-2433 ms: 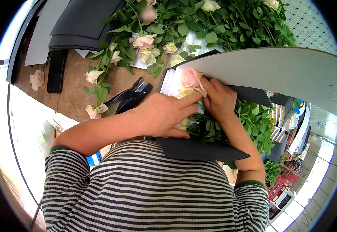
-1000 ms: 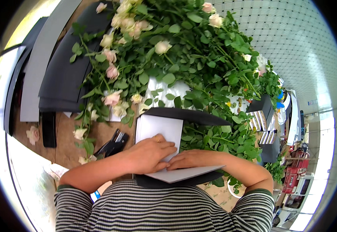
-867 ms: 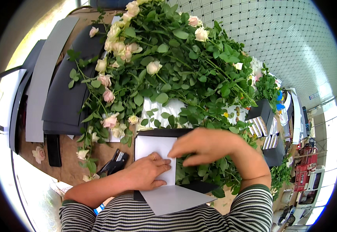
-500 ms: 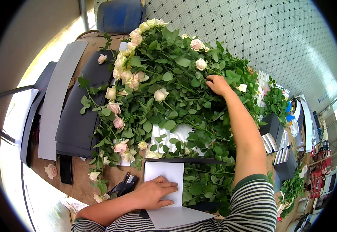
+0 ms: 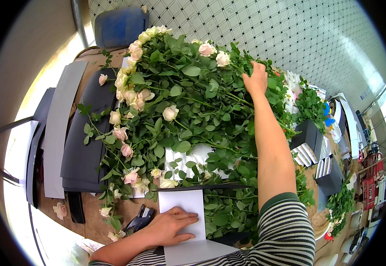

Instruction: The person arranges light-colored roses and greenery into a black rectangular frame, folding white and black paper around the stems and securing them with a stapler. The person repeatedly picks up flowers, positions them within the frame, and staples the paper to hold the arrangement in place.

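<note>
A heap of cut roses with leafy green stems spreads before me, the blooms pale pink and cream. My right hand reaches over its far right part. Its fingers are closed among the leaves, seemingly on a rose stem, mostly hidden, beside a cream-pink rose. My left hand lies with fingers stretched out on a white folded sheet near my body. A black stapler sits just left of that hand, on the brown tabletop.
Dark grey sheets are stacked at the left, next to a long light-grey panel. A black phone lies at the table's edge. A blue container stands at the back. Dark boxes with white dividers stand at the right.
My right hand has moved farther away and to the right. The cream-pink rose beside it has shifted away too. My left hand stays on the sheet; the whole view has shifted slightly.
</note>
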The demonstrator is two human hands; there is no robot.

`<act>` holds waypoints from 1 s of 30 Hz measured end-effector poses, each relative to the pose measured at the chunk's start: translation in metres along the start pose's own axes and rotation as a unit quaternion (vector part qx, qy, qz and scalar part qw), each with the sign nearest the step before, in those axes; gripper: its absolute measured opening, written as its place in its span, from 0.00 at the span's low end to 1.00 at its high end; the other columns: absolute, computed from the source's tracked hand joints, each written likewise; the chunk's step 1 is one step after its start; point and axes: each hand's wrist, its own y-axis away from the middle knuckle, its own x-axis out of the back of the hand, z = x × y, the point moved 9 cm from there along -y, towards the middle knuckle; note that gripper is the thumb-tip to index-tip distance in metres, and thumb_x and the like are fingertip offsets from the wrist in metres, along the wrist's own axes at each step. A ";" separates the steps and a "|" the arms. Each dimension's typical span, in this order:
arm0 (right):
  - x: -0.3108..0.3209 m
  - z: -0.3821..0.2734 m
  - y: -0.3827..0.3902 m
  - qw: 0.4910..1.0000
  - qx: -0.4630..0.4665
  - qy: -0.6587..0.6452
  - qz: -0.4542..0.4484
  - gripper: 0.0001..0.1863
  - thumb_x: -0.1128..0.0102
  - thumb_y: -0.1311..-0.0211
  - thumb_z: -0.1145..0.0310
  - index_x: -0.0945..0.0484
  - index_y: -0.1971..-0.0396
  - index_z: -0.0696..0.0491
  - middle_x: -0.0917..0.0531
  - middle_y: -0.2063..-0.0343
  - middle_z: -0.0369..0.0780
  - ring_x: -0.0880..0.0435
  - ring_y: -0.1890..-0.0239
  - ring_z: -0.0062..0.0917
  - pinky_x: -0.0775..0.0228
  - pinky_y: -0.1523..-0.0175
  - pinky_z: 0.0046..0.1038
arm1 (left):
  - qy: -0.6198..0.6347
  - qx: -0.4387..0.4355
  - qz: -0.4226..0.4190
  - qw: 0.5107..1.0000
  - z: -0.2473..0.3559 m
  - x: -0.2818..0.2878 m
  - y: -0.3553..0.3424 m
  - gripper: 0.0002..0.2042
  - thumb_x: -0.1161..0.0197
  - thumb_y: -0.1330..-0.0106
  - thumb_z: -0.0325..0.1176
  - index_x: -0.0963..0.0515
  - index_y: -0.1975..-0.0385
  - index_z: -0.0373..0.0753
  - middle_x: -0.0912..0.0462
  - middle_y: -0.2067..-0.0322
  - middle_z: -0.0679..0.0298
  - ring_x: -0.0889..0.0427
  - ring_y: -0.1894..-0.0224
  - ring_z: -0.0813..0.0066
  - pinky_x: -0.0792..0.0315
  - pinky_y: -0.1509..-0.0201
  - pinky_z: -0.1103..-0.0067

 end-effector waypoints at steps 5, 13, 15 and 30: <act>-0.015 0.040 -0.003 0.989 -0.004 0.035 -0.142 0.12 0.44 0.42 0.60 0.19 0.59 0.39 0.17 0.58 0.39 0.20 0.54 0.34 0.30 0.48 0.34 | 0.012 -0.005 0.004 1.000 0.003 0.002 -0.002 0.24 0.33 0.44 0.43 0.25 0.49 0.39 0.20 0.54 0.62 0.24 0.55 0.62 0.28 0.49 0.73; 0.030 0.106 -0.057 0.950 -0.015 -0.313 0.001 0.13 0.43 0.38 0.65 0.20 0.58 0.56 0.16 0.71 0.38 0.17 0.69 0.20 0.25 0.65 0.22 | 0.032 0.020 0.000 0.999 -0.003 0.002 -0.004 0.24 0.33 0.45 0.44 0.24 0.50 0.42 0.21 0.49 0.68 0.25 0.54 0.65 0.27 0.50 0.75; 0.009 0.088 -0.058 0.980 0.042 -0.193 0.016 0.14 0.45 0.38 0.65 0.21 0.55 0.54 0.16 0.65 0.40 0.17 0.63 0.29 0.25 0.57 0.29 | 0.038 0.026 -0.006 0.999 -0.004 0.002 -0.005 0.23 0.33 0.45 0.44 0.23 0.50 0.42 0.21 0.50 0.69 0.25 0.55 0.66 0.27 0.50 0.75; 0.123 0.068 0.022 0.903 0.039 -0.406 -0.137 0.15 0.45 0.36 0.72 0.24 0.50 0.57 0.18 0.59 0.32 0.24 0.59 0.13 0.32 0.52 0.19 | 0.051 0.034 0.023 0.998 -0.005 0.006 -0.002 0.23 0.32 0.46 0.45 0.22 0.51 0.43 0.19 0.53 0.68 0.23 0.59 0.64 0.25 0.56 0.76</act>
